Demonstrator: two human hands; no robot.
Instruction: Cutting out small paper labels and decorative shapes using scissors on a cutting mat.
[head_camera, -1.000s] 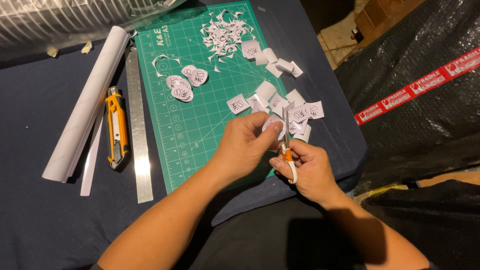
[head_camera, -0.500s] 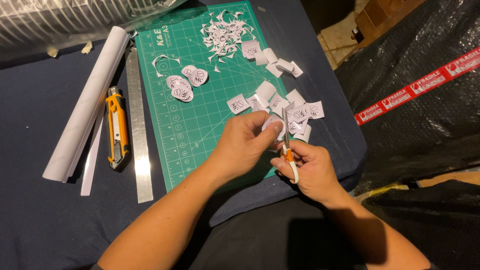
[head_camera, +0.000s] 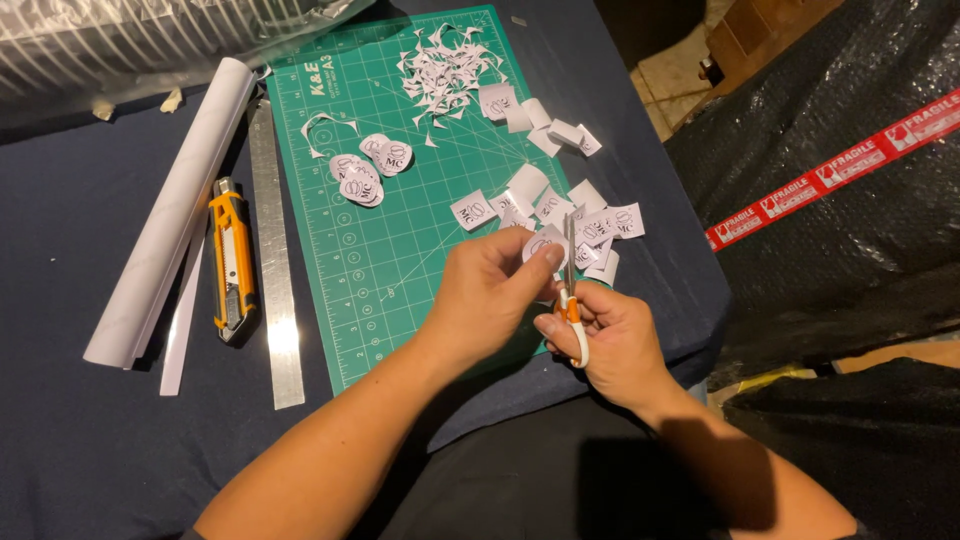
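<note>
- The left hand pinches a small paper piece.
- The right hand grips little scissors near the green mat's right edge.

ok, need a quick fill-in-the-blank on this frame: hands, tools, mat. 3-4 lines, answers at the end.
1. The right hand grips small ____ with an orange and white handle.
2. The left hand pinches a small printed paper piece above the ____ cutting mat.
3. The steel ruler lies between the mat and the orange utility ____.
4. The pile of thin paper scraps sits at the mat's ____ end.

Missing words: scissors; green; knife; far
</note>
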